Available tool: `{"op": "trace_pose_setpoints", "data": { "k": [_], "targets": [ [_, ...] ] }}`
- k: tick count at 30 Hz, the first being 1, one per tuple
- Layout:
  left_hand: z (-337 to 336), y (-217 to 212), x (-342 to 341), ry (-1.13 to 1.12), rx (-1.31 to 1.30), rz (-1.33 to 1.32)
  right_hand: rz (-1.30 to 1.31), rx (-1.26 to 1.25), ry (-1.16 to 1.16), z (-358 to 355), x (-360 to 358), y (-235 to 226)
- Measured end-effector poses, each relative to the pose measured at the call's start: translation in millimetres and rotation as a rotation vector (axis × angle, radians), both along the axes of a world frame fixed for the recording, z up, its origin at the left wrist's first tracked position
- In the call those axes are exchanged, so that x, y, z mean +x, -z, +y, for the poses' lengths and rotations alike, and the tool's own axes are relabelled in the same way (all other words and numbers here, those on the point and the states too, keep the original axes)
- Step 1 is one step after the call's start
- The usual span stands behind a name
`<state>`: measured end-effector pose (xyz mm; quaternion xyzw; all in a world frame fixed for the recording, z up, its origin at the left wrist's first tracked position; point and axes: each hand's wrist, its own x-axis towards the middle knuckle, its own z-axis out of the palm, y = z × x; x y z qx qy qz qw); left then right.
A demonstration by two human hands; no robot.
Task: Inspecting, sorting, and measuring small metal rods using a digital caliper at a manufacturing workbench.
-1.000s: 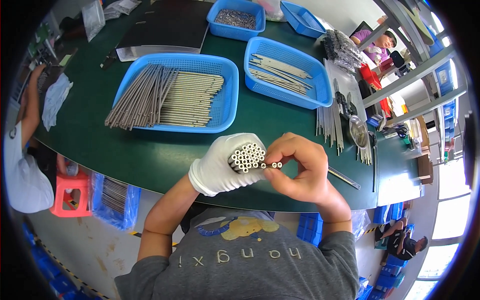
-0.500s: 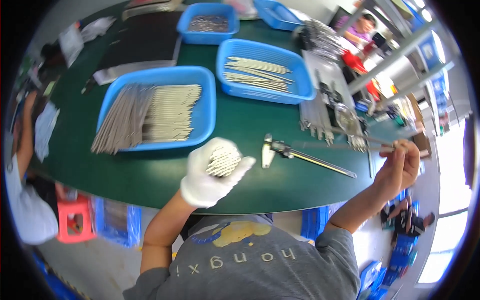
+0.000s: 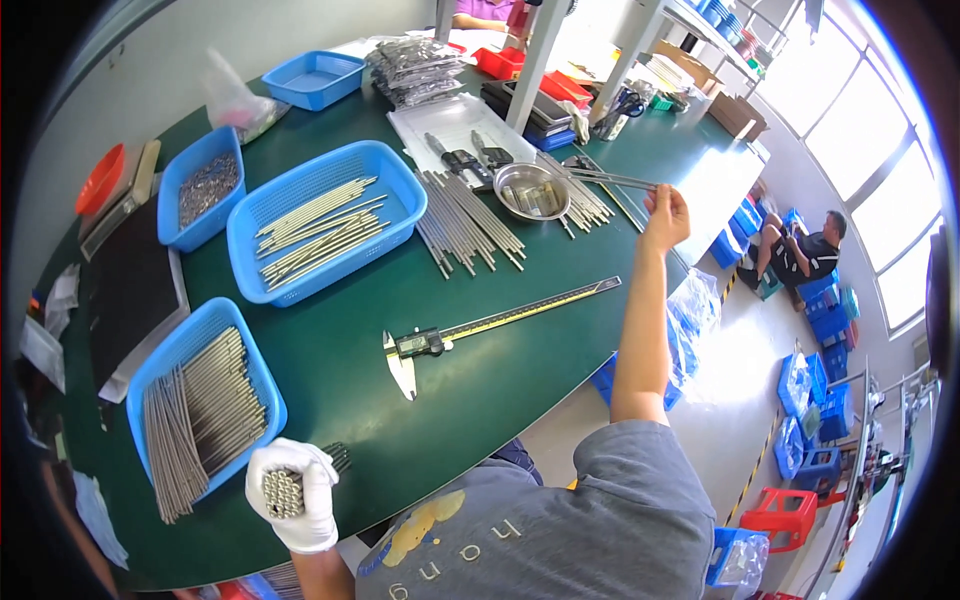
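My left hand (image 3: 303, 495), in a white glove, is closed round a thick bundle of metal rods (image 3: 283, 493) with their round ends facing up. It is beside the near blue basket (image 3: 277, 400), where more metal rods (image 3: 232, 400) lie in a dense layer. Out at the right, my bare right hand (image 3: 667, 218) pinches two thin metal rods (image 3: 615, 180) pointing left, toward a round metal bowl (image 3: 497, 182) of short cylindrical pieces. A digital caliper (image 3: 530, 311) lies on the green table between my hands.
A second blue basket (image 3: 245, 255) holds loose rods. Several grey rods (image 3: 465, 225) lie near two micrometers (image 3: 462, 165). Farther back are a small blue basket (image 3: 172, 235), stacked bagged parts (image 3: 415, 70) and shelf posts (image 3: 535, 65). A person (image 3: 815, 255) sits at the right.
The view has turned toward the right. My right hand has brought its thin rods near the metal bowl. The left hand still holds its bundle, now beside the near basket.
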<state>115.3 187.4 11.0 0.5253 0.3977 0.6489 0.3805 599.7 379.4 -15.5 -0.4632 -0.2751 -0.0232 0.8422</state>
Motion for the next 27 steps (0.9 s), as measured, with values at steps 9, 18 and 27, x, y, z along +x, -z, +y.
{"op": "trace_pose_setpoints", "data": {
  "k": [9,18,27],
  "targets": [
    [7,3,2,-0.042,0.098,0.084,0.286,-0.001,-0.064,53,1,49],
    [7,4,-1,-0.116,0.124,0.055,-0.412,-1.256,0.268,24,-19,60],
    [8,-12,16,-0.329,0.082,0.086,-0.732,-0.773,0.183,26,-10,11]
  ]
}}
